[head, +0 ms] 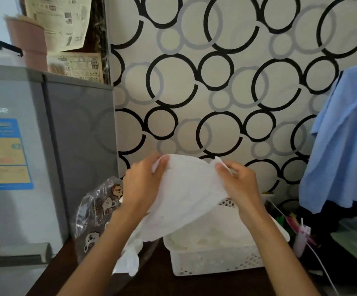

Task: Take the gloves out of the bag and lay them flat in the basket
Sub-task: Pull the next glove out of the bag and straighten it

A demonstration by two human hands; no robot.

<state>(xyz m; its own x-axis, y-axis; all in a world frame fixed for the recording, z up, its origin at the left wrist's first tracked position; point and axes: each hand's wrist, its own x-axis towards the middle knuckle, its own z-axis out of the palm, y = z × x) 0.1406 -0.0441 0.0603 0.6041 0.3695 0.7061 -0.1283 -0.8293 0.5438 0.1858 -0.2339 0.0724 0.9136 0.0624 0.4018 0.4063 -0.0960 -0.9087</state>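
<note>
Both hands, left hand and right hand, pinch a white glove by its far edge above the white basket; printed bag sits left.

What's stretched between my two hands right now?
In the head view, a white glove spans from the left hand to the right hand, each pinching an edge, held above the white basket.

The dark table carries a white basket and a printed bag.
</note>
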